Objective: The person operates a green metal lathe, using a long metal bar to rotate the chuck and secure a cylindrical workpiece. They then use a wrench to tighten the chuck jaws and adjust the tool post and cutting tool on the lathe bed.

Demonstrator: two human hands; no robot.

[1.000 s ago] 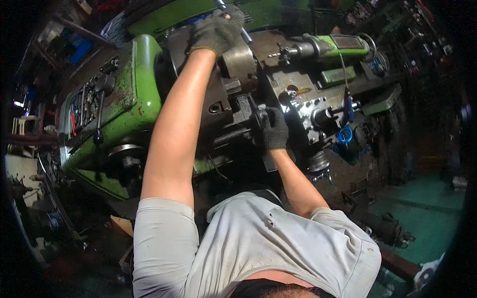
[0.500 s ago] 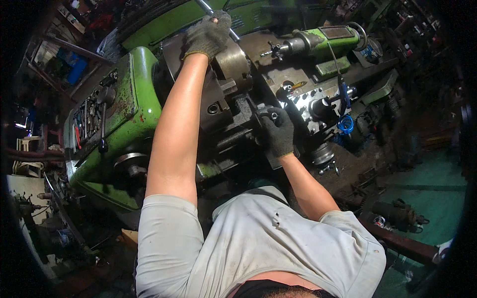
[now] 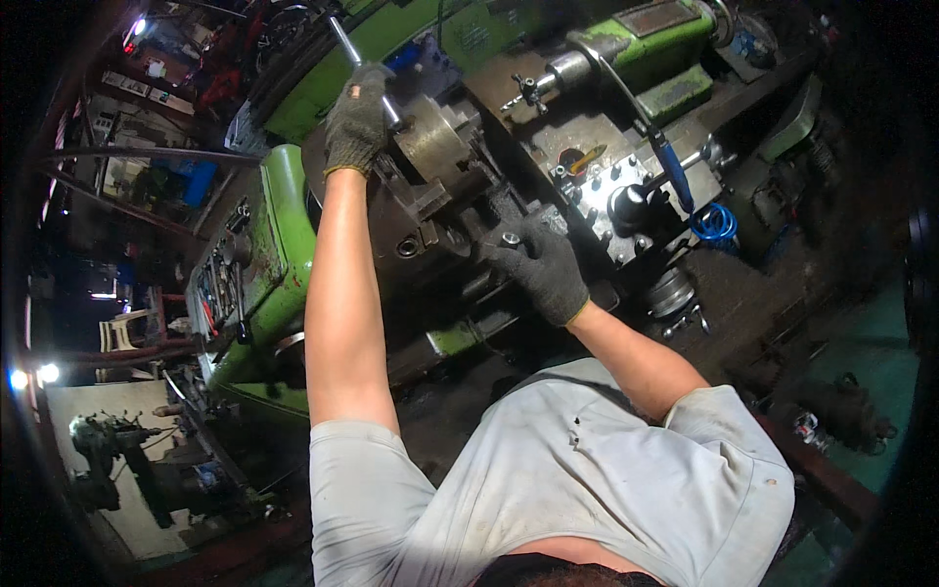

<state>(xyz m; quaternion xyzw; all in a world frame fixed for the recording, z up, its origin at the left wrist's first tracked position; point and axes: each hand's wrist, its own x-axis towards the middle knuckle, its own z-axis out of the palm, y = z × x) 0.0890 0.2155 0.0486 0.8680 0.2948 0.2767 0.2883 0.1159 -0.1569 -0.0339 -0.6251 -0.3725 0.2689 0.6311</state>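
Note:
My left hand [image 3: 356, 119], in a dark knit glove with a small hole, grips a shiny metal bar [image 3: 345, 41] above the lathe chuck. The bar slants past the side of a thick metal cylinder [image 3: 427, 135] at the chuck. My right hand [image 3: 544, 274], gloved too, is closed around a metal piece with a round end [image 3: 510, 238] beside the lower chuck jaws. Most of that piece is hidden by the fingers. Between my hands lies the dark steel chuck [image 3: 407, 247], a round socket showing in its face.
The green headstock [image 3: 286, 210] stands left, with hand tools in its top tray. To the right are the tool post [image 3: 626, 207], a coiled blue hose [image 3: 714, 225] and the green tailstock [image 3: 653, 39] with a chuck pointing left. A handwheel [image 3: 671, 292] juts out below the carriage.
My left hand and the bar have shifted left and a little lower. My right hand has moved slightly down, still by the chuck. The whole view has turned somewhat.

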